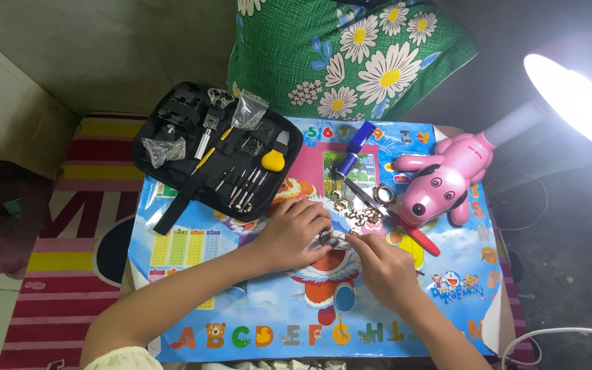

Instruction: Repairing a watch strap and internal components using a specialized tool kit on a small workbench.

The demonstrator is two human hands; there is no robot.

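At the middle of the cartoon table mat (255, 322), left hand (294, 233) curled down over a small metal watch part (330, 240), fingertips pinning it, with right hand (384, 268) pinched shut at its edge, any tool there too small to tell. Seemingly mid-adjustment; calls next for a steady, fine grip. Just beyond, loose metal links (356, 212), blue-handled tool (354, 152), pink dog lamp (440, 181) and open black tool kit (217, 147).

black tool case (173, 127) open | pink dog lamp (440, 181) lit | flowered cushion (351, 55) | possibly a blue-handled tool (356, 147)
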